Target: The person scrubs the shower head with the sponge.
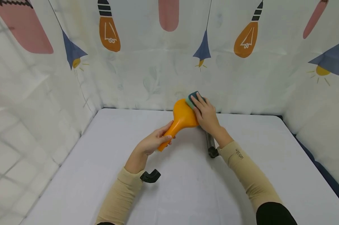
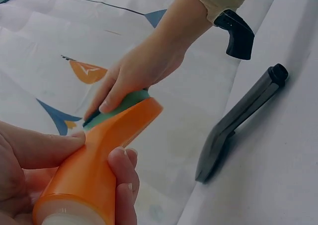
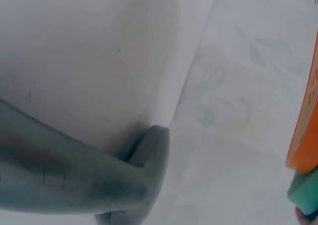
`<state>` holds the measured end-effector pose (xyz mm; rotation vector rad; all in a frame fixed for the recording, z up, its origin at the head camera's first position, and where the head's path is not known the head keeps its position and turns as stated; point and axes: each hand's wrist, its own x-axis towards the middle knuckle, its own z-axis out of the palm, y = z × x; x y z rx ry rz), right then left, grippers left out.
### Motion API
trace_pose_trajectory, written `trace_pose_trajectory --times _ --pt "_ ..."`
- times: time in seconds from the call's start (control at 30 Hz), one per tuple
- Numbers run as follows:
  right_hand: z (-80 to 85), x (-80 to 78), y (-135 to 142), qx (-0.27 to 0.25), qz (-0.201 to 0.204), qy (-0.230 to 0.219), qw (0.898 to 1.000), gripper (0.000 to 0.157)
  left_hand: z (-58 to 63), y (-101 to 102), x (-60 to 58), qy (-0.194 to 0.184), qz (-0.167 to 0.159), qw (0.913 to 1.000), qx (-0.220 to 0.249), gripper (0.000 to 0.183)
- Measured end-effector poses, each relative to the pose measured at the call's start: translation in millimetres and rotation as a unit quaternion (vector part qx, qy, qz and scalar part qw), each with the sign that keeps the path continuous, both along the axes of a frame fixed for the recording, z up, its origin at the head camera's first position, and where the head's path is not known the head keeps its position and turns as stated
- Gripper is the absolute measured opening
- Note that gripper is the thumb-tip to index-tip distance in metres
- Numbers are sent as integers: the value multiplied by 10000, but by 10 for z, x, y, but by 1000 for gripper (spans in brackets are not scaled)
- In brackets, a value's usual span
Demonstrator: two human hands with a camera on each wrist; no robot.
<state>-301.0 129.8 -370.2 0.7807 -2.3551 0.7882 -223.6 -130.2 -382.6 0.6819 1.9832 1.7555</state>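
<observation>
My left hand [image 1: 154, 140] grips an orange shower head [image 1: 183, 115] by its narrow handle, the wide head tilted up and away. In the left wrist view, thumb and fingers wrap the orange handle [image 2: 82, 180], whose pale open end faces the camera. My right hand [image 1: 207, 115] holds a green sponge [image 1: 189, 101] with a dark scouring side, pressed against the broad back of the head. A grey shower head [image 2: 238, 115] lies on the table under the right wrist, partly hidden in the head view. The right wrist view catches the orange rim [image 3: 304, 130] and sponge [image 3: 304, 192] at its edge.
A white table [image 1: 124, 125] lies beneath both hands. White fabric walls printed with lamps and bulbs [image 1: 109, 32] enclose its back and sides, close behind the sponge. A black angled mount [image 1: 150, 176] sticks out from the left wrist.
</observation>
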Motion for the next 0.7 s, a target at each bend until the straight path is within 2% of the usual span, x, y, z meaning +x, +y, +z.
trace_pose_trajectory --times 0.1,0.2,0.3,0.37,0.43,0.5,0.6,0.7 --pt "3 -28 50 -35 -267 -348 9990 46 6 7 15 -22 -15 10000 -42 63" --pt "6 40 7 141 -190 -154 9996 46 16 24 13 -29 -15 10000 -74 63" --pt "-44 176 -109 424 279 433 9978 46 -13 10 19 -29 -29 10000 -81 63" --pt "-67 249 -146 640 667 864 9920 46 -14 15 14 20 -54 9999 -91 64" --pt "-74 277 -155 804 1017 1119 9852 47 -13 14 7 77 -78 9999 -76 63" --pt "-70 255 -136 885 1192 1238 9811 47 -6 13 4 108 -55 9999 -97 63" --pt "-53 176 -69 784 1136 1103 9843 47 2 12 6 111 -26 9999 -124 63" --pt "-58 78 17 497 820 677 9931 47 6 12 14 42 0 9999 -153 63"
